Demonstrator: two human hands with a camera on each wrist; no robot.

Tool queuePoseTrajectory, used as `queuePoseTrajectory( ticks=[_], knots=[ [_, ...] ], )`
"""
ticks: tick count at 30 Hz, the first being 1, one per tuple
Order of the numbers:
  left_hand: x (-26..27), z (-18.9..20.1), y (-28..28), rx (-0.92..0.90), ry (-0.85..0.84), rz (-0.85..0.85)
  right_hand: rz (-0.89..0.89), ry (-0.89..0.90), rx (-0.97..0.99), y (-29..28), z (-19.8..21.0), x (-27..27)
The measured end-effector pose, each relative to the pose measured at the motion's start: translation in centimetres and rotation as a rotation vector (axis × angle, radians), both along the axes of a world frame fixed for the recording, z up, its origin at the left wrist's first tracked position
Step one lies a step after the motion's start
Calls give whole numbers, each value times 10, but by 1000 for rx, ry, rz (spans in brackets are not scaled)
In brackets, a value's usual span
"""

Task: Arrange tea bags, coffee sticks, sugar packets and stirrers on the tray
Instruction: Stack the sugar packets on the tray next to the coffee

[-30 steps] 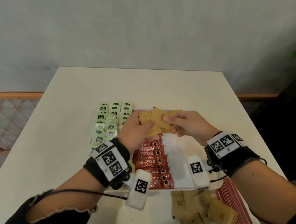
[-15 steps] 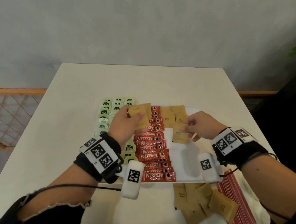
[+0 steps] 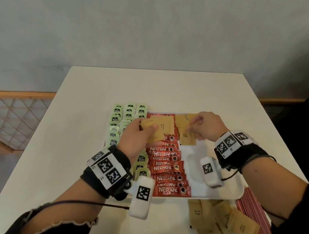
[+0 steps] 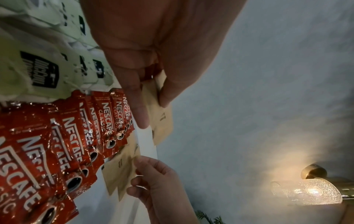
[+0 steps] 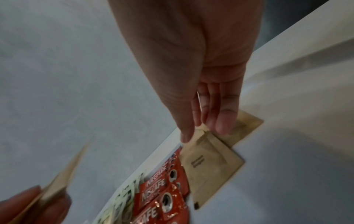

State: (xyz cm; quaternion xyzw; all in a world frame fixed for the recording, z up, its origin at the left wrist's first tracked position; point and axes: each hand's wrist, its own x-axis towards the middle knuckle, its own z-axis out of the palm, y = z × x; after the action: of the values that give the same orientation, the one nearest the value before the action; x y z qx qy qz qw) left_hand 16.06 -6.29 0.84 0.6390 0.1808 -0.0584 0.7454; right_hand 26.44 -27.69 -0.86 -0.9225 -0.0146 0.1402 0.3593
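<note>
1. Your left hand (image 3: 137, 136) covers part of the tea bags (image 3: 128, 113) and the upper coffee sticks (image 3: 165, 165), so you cannot count either row in full from the head view.
2. The stirrers (image 3: 250, 218) run off the lower right behind your right forearm, and the loose sugar packets (image 3: 213, 217) on the desk (image 3: 81, 127) are cut by the bottom edge.
3. The right wrist view is blurred; print on the packets there cannot be read.
4. Your left hand pinches a small stack of sugar packets (image 3: 159, 131) between thumb and fingers, held above the far end of the coffee sticks. It looks like 2 or 3 packets, though the overlap makes that uncertain.
5. Your right hand (image 3: 205, 127) pinches the corner of 1 placed packet (image 5: 208, 163) between thumb and fingertips (image 5: 222, 121) at the far end of the tray (image 3: 216, 195).
6. That packet lies just beside the coffee sticks, overlapping another packet beneath your fingers.
7. On the tray, tea bags fill the left side, coffee sticks the middle, and bare white tray lies below your right hand.
</note>
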Motion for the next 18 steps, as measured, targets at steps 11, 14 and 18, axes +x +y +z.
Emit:
queuePoseTrajectory(
  ticks=[11,14,18],
  knots=[
    [-6,18,-20,76,-56,-77,118,202,567,20,44,-52],
    [-7,23,-17,307,-108,-73,120,138,510,11,51,-55],
    [-6,29,-9,515,-234,-83,161,26,367,3,64,-58]
  ],
)
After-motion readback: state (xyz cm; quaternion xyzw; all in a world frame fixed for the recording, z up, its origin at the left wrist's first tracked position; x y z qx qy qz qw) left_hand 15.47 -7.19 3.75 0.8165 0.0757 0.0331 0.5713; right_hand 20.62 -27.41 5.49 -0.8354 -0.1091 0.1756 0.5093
